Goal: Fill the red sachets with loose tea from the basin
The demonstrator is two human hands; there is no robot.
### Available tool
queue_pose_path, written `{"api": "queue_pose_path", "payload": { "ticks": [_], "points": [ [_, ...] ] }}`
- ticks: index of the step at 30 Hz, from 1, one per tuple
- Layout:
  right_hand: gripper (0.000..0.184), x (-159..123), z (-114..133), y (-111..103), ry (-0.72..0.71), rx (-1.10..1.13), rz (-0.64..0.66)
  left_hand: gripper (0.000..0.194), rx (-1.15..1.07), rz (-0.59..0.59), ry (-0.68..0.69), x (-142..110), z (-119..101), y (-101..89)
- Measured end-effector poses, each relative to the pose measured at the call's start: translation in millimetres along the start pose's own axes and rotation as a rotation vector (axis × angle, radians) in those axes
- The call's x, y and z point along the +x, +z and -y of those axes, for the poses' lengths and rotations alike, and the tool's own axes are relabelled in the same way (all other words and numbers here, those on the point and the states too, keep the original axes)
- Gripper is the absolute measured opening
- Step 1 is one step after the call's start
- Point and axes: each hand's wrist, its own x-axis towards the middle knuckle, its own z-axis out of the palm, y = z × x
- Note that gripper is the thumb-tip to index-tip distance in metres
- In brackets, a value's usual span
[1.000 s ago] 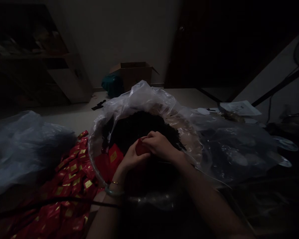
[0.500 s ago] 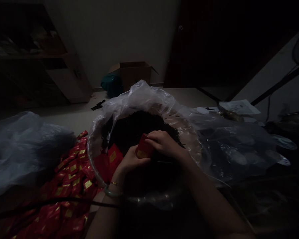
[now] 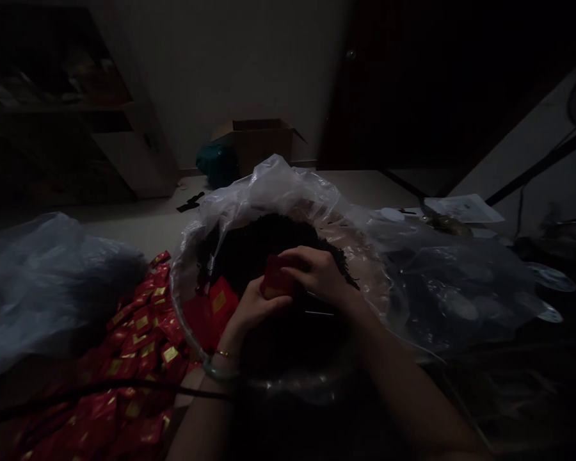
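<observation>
A small red packet (image 3: 276, 278) is held up over a round container lined with clear plastic (image 3: 370, 272). My left hand (image 3: 252, 306) grips the packet from its lower left, thumb across the front. At its upper right, the bent fingers of my right hand (image 3: 314, 272) close on the packet's edge. Dark, loose, leaf-like material (image 3: 269, 234) fills the container behind my hands. Just left of my left hand, more flat red packets (image 3: 222, 302) lie inside the rim. The packet's opening cannot be made out in the dim light.
Many red packets with gold labels (image 3: 141, 323) are heaped at the left, near a large translucent plastic bag (image 3: 43, 288). A clear plastic sheet (image 3: 451, 282) spreads on the right. Behind stand an open cardboard box (image 3: 264, 147) and a teal bag (image 3: 217, 163). A dark cable (image 3: 110, 385) crosses the lower left.
My right hand's fingers have shifted slightly at the packet's upper edge, and the packet has tilted a little to the left. My left hand keeps its hold.
</observation>
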Motion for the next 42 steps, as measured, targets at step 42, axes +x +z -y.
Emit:
{"api": "queue_pose_path", "payload": {
  "ticks": [42],
  "points": [
    [0.018, -0.9, 5.5, 24.7, 0.455, 0.292, -0.065, 0.033, -0.261, -0.370, 0.037, 3.6, 8.6, 0.2]
  ]
}}
